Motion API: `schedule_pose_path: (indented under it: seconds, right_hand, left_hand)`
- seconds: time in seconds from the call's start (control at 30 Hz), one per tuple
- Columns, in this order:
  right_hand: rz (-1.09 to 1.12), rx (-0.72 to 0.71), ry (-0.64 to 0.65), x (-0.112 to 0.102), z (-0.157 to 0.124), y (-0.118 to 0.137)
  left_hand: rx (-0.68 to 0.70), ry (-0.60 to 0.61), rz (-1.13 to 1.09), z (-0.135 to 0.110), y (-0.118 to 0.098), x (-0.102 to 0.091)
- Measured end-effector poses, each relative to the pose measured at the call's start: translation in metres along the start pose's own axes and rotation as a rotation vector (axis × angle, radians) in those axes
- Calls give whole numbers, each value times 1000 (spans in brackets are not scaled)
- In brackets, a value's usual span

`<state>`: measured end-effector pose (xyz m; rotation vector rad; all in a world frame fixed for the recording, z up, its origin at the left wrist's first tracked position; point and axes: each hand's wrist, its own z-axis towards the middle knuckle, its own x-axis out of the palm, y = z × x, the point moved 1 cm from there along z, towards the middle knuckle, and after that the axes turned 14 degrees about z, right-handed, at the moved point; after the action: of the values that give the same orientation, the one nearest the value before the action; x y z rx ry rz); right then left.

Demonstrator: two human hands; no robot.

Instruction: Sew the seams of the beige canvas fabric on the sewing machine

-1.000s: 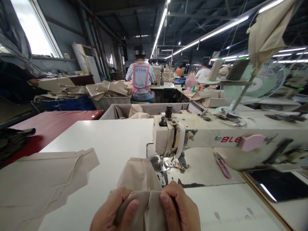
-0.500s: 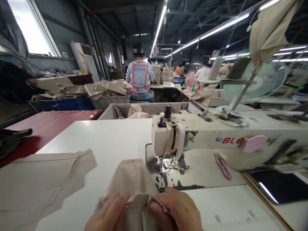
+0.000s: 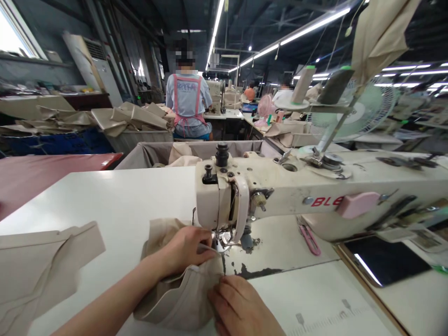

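A beige fabric piece (image 3: pixel 182 294) lies folded on the white table, its upper edge beside the needle area of the sewing machine (image 3: pixel 224 196). My left hand (image 3: pixel 191 247) pinches the fabric's edge close to the presser foot (image 3: pixel 224 239). Lower down, my right hand (image 3: pixel 241 303) grips the same piece at its right side, fingers closed on the cloth. Part of the fabric under the left hand and forearm is hidden.
More beige pieces (image 3: pixel 42 266) lie on the table at left. Pink thread snips (image 3: pixel 310 238) and a dark phone (image 3: pixel 385 259) rest at right. Behind the machine stands a fabric-lined bin (image 3: pixel 140 151). A person in an apron (image 3: pixel 187 100) sits ahead, back turned.
The fabric has moved from in front of me up to the needle area. My left hand has reached forward to the presser foot; the view has shifted slightly right.
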<state>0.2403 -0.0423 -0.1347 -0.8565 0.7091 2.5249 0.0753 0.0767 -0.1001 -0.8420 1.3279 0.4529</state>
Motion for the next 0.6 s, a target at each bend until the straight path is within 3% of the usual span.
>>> schedule_pose_path:
  seconds: [0.17, 0.37, 0.6]
  right_hand:
    - [20, -109, 59, -1, 6, -13]
    - [145, 71, 283, -10, 7, -21]
    - [119, 3, 150, -7, 8, -28]
  left_hand:
    - [-133, -46, -47, -4, 0, -3]
    - [-166, -117, -83, 12, 8, 0]
    - [-113, -196, -155, 24, 18, 1]
